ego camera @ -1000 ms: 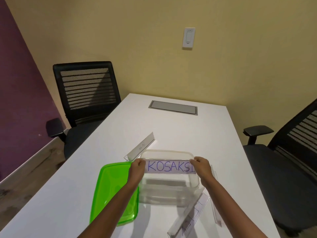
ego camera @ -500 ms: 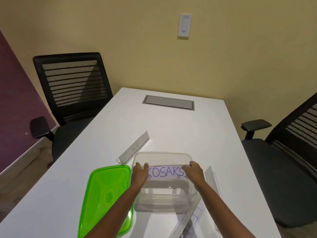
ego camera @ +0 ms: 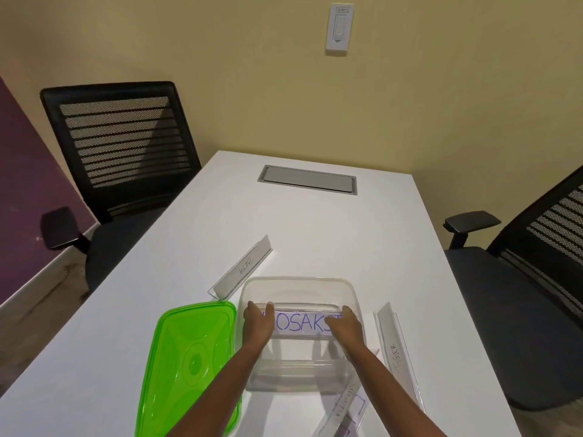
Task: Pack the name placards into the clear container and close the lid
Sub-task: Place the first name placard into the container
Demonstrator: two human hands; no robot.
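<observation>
The left hand [ego camera: 257, 323] and right hand [ego camera: 345, 326] are pinching the clear plastic KOSAKSI name card [ego camera: 299, 324] inside the clear plastic box [ego camera: 296, 280]. I think gently letting go comes next.

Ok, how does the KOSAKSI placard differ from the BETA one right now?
The KOSAKSI placard is inside the clear container, gripped at its ends by the left hand and right hand; the BETA placard sits untouched on the table outside it. KOSAKSI's lettering is large and purple; BETA's is small and dark. Both are long clear holders with white inserts.
</observation>
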